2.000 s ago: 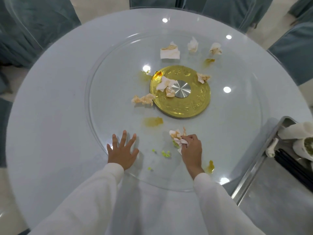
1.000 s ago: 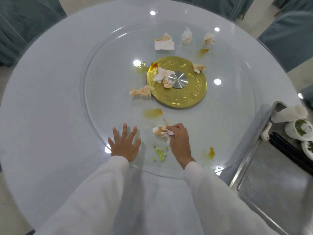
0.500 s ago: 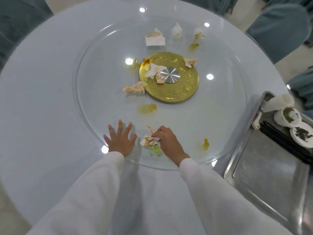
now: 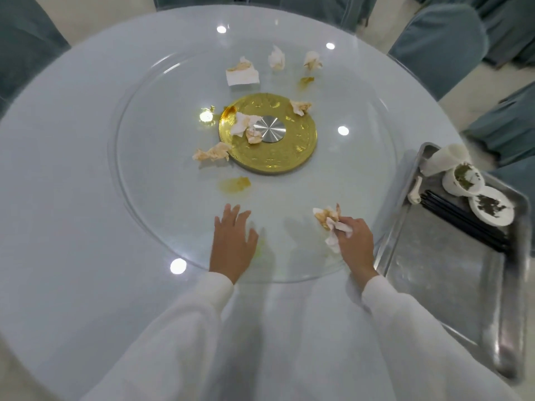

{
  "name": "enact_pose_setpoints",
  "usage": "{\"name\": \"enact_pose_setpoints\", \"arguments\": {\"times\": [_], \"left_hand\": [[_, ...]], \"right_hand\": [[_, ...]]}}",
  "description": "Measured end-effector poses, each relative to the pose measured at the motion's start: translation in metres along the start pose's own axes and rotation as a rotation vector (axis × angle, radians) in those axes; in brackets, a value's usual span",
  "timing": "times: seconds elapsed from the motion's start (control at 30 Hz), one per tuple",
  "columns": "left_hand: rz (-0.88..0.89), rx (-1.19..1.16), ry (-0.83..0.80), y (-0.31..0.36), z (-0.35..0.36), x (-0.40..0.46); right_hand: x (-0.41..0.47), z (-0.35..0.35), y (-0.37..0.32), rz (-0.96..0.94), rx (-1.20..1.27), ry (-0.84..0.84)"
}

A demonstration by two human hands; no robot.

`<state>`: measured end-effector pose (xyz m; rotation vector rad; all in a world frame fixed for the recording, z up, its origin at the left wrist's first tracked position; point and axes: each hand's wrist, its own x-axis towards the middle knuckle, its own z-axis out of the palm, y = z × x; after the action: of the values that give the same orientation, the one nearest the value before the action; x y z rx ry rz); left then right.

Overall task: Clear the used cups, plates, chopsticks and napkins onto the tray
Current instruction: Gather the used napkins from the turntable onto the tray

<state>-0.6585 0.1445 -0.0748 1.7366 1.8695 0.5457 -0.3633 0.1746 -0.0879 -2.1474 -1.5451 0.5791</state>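
The right hand (image 4: 353,238) gripped a stained, crumpled napkin (image 4: 328,219) low and right of centre on the glass turntable (image 4: 150,175); the left hand (image 4: 233,241) lay flat beside it, fingers spread. More soiled napkins (image 4: 241,75) littered the glass further up, around the gold disc (image 4: 278,157), with yellow smears (image 4: 236,183) between. At the right edge sat the metal tray (image 4: 451,285), carrying cups (image 4: 463,180) and black chopsticks (image 4: 463,221). The round pale bench (image 4: 63,198) stood ringed by grey-covered chairs (image 4: 437,44).
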Motion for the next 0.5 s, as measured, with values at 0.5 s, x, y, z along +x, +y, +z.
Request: {"name": "enact_pose_setpoints", "arguments": {"times": [0.5], "left_hand": [[0.114,0.736,-0.515,0.071,0.075,-0.067]], "right_hand": [[-0.083,0.035,0.011,-0.216,-0.029,-0.128]]}}
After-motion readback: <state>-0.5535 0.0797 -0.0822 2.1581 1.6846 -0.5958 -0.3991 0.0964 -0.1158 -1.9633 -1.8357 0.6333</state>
